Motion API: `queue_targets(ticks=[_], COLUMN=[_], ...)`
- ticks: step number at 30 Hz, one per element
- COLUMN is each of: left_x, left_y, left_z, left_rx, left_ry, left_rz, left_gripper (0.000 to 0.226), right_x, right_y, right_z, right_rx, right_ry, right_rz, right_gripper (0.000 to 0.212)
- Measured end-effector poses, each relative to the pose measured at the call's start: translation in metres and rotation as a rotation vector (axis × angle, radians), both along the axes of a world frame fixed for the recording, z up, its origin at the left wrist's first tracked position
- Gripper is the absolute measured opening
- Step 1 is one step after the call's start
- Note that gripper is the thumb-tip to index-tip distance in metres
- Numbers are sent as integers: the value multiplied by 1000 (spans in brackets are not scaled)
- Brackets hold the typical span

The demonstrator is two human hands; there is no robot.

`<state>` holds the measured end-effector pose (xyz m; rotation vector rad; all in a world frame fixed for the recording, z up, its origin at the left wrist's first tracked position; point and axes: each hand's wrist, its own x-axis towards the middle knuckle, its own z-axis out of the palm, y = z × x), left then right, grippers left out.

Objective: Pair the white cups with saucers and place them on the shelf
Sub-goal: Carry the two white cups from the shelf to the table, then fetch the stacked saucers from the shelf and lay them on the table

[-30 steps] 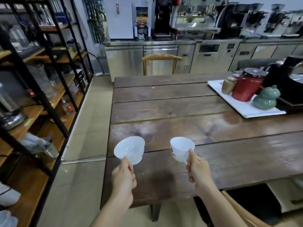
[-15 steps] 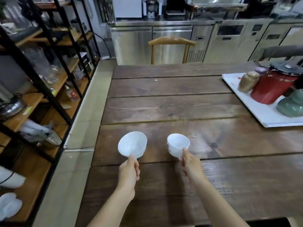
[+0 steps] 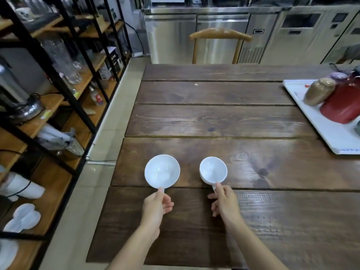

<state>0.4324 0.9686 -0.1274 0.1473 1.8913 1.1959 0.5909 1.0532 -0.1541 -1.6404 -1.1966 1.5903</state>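
Two empty white cups are low over the wooden table (image 3: 224, 121), seen from above. My left hand (image 3: 156, 208) pinches the handle of the wider cup (image 3: 162, 171). My right hand (image 3: 225, 203) pinches the handle of the smaller cup (image 3: 213, 170), which is to the right of the first. Whether the cups touch the table I cannot tell. White saucers (image 3: 23, 218) lie stacked on a low board of the black-framed wooden shelf (image 3: 58, 121) at the far left.
A white tray (image 3: 331, 133) at the table's right edge carries a red pot (image 3: 342, 104) and a brown jar (image 3: 318, 91). A wooden chair (image 3: 220, 36) stands at the far end. The shelf holds glassware (image 3: 64, 61), a metal kettle (image 3: 17, 102) and bags.
Both cups have come lower and closer to the table, and their openings now face straight up at me. My view has tilted downward and moved forward over the table.
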Motion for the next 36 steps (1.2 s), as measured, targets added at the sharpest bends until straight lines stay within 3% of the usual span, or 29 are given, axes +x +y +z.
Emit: queue_targets(ticks=[3,8,11,14,16,20,26,30,32,36], left_x=[-3,-7,-14,-23,-30,-44,-85,-114,-127,-149], left_y=[-2,-5,-13,-24,-35,-61,-127,-195,-239,-341], left_z=[4,12,19,32,42,62,107,141,159,188], left_rx=[-8,-123,-169,-242,-314,-348,-329,-370,-370,-315], left_ry=[20,103,249,431,546,668,696,798,924,1185], left_rz=[15,-35,-52,-151,-262,-357,-431,-442,-368,10], left_gripper=[26,42,53,62,63,62,71,73,72,66], right_x=[3,19,31,30,21,-6,-68,-121,-151,-218], right_y=[1,5,9,9,7,-14,-66,-124,-163,-255], right_z=[0,11,29,53,67,98,143,174,185,197], right_rx=[-5,57,231,467,577,656,806,978,1079,1285], right_ry=[-55,-377,-687,-803,-840,-788,-667,-538,-464,-316], right_rz=[23,131,284,422,541,708,979,1003,1010,1076], right_gripper=[26,51,47,42,50,71,83,85,86,89])
